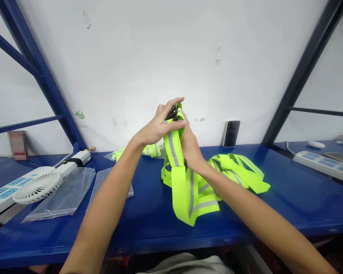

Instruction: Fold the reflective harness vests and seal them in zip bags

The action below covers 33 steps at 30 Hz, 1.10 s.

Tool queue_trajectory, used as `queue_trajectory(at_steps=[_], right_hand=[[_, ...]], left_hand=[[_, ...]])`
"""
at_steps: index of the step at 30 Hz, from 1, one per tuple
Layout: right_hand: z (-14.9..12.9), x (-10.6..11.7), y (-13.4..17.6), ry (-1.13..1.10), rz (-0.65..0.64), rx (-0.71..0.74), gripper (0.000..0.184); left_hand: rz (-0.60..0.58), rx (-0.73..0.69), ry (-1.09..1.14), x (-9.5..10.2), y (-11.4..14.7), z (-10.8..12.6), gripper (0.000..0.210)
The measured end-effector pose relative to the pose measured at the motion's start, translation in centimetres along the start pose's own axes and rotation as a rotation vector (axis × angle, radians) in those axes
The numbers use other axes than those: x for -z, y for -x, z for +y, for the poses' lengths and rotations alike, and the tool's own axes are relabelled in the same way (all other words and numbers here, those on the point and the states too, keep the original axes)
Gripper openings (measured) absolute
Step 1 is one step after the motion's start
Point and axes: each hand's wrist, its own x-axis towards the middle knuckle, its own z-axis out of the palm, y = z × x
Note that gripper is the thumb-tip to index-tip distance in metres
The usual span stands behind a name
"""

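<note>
Above the middle of the blue table, my left hand (161, 123) grips a neon-yellow reflective strap (174, 148) with a grey stripe, close to a black plastic buckle (173, 112). The thumb presses the strap and the index finger reaches over the buckle. Just behind, my right hand (190, 140) is closed on the same strap bundle; its fingers are mostly hidden by the straps and my left hand. Loops hang down onto the table, and more of the reflective strap (236, 169) lies heaped to the right, partly behind my right forearm.
Clear plastic bags (67, 194) lie left on the blue table (148, 224), beside a small white fan (38, 186) and a white power strip (5, 192). Bagged yellow straps (153, 150) rest near the wall. A small dark-screened device (231, 133) stands at back right; another power strip (322, 161) is far right.
</note>
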Motion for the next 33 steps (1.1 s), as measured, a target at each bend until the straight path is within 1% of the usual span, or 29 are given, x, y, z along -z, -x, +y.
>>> queue_trajectory(at_steps=[1,3,5,6,8,10,12,14,16,17,18,19,20,21,22,23,25,27,28,29,30,32,33], right_hand=[[0.5,0.3,-0.3,0.017,0.046,-0.048,0.078],[1.2,1.3,-1.0,0.036,0.111,-0.152,0.050],[1.6,2.7,-1.8,0.005,0.077,-0.230,0.018],[1.7,3.6,-2.3,-0.050,0.047,-0.258,0.011],[1.3,5.2,-3.4,-0.208,-0.005,-0.315,0.009],[0.7,6.9,-4.4,-0.336,-0.026,-0.341,0.015],[-0.2,8.4,-4.9,-0.326,-0.025,-0.293,0.026],[-0.7,9.6,-4.7,-0.141,-0.045,-0.181,0.042],[-0.8,10.6,-3.8,0.135,-0.121,-0.051,0.053],[-0.6,10.9,-3.1,0.264,-0.179,-0.005,0.052],[-0.2,11.3,-2.4,0.364,-0.236,0.016,0.045],[0.3,11.5,-1.7,0.431,-0.276,0.008,0.035],[0.8,11.8,-1.2,0.465,-0.280,-0.024,0.025],[1.3,11.9,-0.7,0.464,-0.243,-0.073,0.016],[1.7,12.0,-0.5,0.421,-0.169,-0.135,0.011],[2.1,12.0,-0.4,0.332,-0.065,-0.198,0.007],[2.6,11.9,-0.8,0.024,0.110,-0.313,0.007],[2.7,11.8,-1.4,-0.303,0.176,-0.373,0.012],[2.6,11.8,-1.8,-0.396,0.180,-0.366,0.016],[2.4,12.0,-2.1,-0.417,0.190,-0.332,0.020],[2.3,12.3,-2.3,-0.362,0.218,-0.274,0.022],[2.0,13.4,-2.6,-0.085,0.283,-0.106,0.021],[1.9,14.1,-2.7,0.095,0.274,-0.002,0.017]], left_hand=[[0.015,0.019,-0.033,0.2,0.0,-0.2,0.067],[0.037,0.048,-0.097,1.0,0.3,-0.5,0.063],[0.026,0.072,-0.131,1.8,0.7,-0.8,0.059],[0.009,0.082,-0.139,2.1,0.9,-0.9,0.058],[-0.037,0.098,-0.142,2.4,1.1,-1.0,0.061],[-0.064,0.101,-0.127,2.2,1.0,-0.9,0.068],[-0.032,0.087,-0.092,2.0,0.7,-0.8,0.070],[0.052,0.072,-0.072,2.3,0.3,-0.6,0.064],[0.154,0.073,-0.080,3.6,0.3,-0.2,0.056],[0.195,0.084,-0.095,4.5,0.4,0.0,0.054],[0.231,0.101,-0.111,5.5,0.5,0.3,0.052],[0.255,0.119,-0.135,6.5,0.8,0.6,0.051],[0.259,0.145,-0.188,7.4,1.0,0.9,0.052],[0.254,0.165,-0.234,8.1,1.2,1.3,0.052],[0.241,0.181,-0.270,8.5,1.4,1.6,0.053],[0.230,0.192,-0.294,8.6,1.4,1.9,0.052],[0.218,0.197,-0.300,8.1,1.4,2.0,0.050],[0.201,0.193,-0.301,7.1,1.3,1.6,0.054],[0.188,0.196,-0.301,6.6,1.4,1.2,0.057],[0.178,0.202,-0.297,6.4,1.5,0.7,0.059],[0.181,0.213,-0.285,6.3,1.8,0.1,0.061],[0.218,0.247,-0.245,6.9,2.6,-1.1,0.063],[0.244,0.264,-0.221,7.5,3.2,-1.7,0.063]])
